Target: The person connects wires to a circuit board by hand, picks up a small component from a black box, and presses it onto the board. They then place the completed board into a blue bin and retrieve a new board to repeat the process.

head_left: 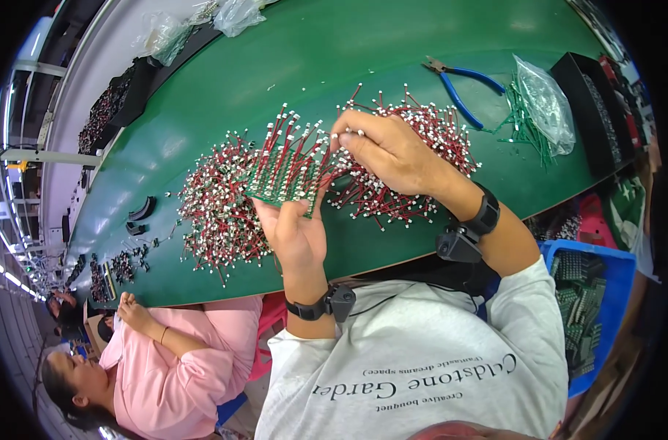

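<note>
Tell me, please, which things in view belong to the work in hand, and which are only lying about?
Likely part of the work:
green board, held in the left hand
red wires on it, with the right hand at them
left wire pile
right wire pile

Seemingly just lying about:
cutters
green strips
plastic bag

A pale grey T-shirt point(429, 337) with short sleeves point(521, 308) has dark lettering point(422, 378) printed across it. Black straps point(486, 214) circle both wrists, each bearing a boxy black device point(458, 245). The left hand point(295, 229) and right hand point(394, 152) are bare.
</note>
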Motion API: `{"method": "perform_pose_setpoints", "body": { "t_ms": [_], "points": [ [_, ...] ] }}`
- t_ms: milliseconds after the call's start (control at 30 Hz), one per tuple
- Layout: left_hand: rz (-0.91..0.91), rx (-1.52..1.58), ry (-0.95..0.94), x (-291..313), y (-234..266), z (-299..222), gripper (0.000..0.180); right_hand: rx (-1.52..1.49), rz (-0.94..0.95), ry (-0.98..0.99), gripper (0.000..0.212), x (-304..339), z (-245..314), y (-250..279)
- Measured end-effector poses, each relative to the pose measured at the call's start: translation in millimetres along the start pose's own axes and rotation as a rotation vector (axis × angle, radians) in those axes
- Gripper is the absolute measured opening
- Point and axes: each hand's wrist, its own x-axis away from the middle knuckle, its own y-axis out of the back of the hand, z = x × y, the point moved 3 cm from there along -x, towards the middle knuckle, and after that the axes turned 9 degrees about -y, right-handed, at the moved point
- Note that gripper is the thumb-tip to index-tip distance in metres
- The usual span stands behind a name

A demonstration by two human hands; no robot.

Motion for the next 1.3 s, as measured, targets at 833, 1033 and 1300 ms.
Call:
{"method": "perform_pose_setpoints", "body": {
  "t_ms": [833, 1033, 1300],
  "points": [
    [0.155, 0.01, -0.158, 11, -11, 14, 0.066, 0.5, -0.054, 0.28, 0.009, 22, -2, -46],
    [0.237, -0.066, -0.182, 12, -14, 16, 0.07, 0.569, -0.016, 0.187, 0.015, 22, -2, -42],
    [0.355, -0.274, -0.163, 11, -15, 17, 0.074, 0.779, -0.019, 0.263, 0.012, 27, -2, -45]
  ]
}}
